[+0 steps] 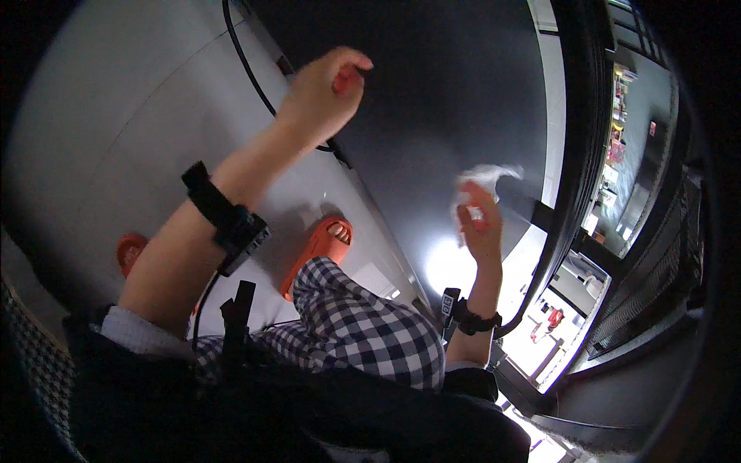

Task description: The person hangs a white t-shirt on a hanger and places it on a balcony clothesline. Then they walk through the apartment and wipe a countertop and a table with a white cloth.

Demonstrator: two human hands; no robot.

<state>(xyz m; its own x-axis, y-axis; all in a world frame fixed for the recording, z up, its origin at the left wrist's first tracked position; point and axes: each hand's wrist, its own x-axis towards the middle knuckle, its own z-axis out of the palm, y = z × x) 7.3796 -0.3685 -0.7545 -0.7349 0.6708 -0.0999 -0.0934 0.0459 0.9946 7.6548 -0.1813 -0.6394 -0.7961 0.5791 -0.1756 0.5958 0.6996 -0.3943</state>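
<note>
A blurred white cloth or tissue (483,176) is held in my right hand (481,223), in front of a large dark, smooth panel (440,87). The cloth appears to lie against the panel, though blur hides the exact contact. My left hand (324,95) is loosely curled near the panel's left edge. A red patch shows inside its fingers; I cannot tell whether it is an object or skin. A strapped device (240,237) sits on my left forearm, and another wrist device (457,309) on my right wrist.
A black cable (249,63) loops over the pale tiled floor (133,75) beside the panel. My orange slipper (318,252) stands near its base. Along the right runs a thick black frame (579,116), with shelved goods (615,150) beyond. A bright glare (451,269) reflects off the panel.
</note>
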